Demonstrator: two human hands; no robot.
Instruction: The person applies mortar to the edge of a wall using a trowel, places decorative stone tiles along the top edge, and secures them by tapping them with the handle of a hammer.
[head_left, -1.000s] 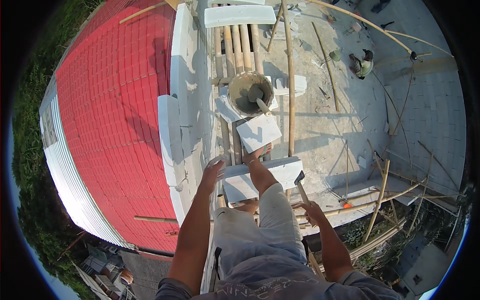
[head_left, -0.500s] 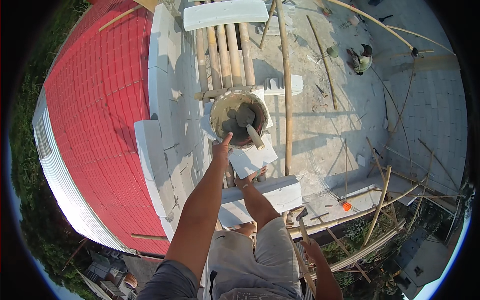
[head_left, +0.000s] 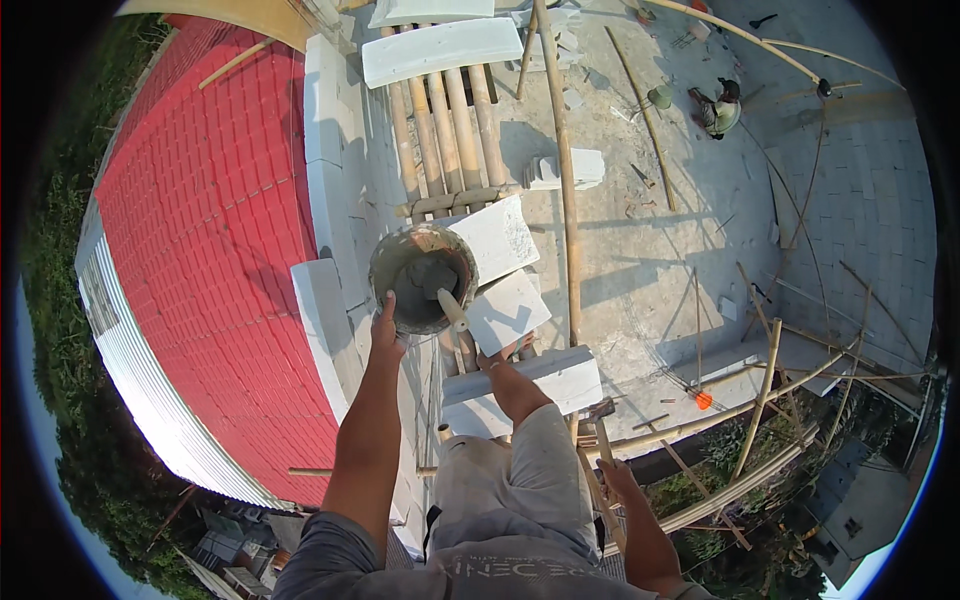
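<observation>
My left hand point(head_left: 388, 328) grips the near rim of a mortar-caked bucket point(head_left: 385, 285), its fingers partly hidden by the wall. Inside the bucket lies grey wet mortar point(head_left: 420, 277), with a trowel point(head_left: 452, 310) resting in it, handle leaning out over the rim toward me. Low on the right, my right hand point(head_left: 622, 482) is closed round the wooden handle of a hammer point(head_left: 603, 436), its head pointing away from me. Beside the bucket lie a white block point(head_left: 500, 238) and a smaller white slab point(head_left: 508, 312), close to my foot.
Bamboo poles point(head_left: 455, 120) form a narrow walkway, crossed by white blocks point(head_left: 442, 52). A block wall point(head_left: 335, 180) borders a red tiled roof point(head_left: 215, 200) on the left. An upright bamboo pole point(head_left: 565, 200) stands at right. A co-worker point(head_left: 718, 108) crouches on the concrete floor beyond.
The bucket, with the trowel in it, has moved left toward the wall in my left hand, uncovering more of the white block. The hammer in my right hand has turned slightly.
</observation>
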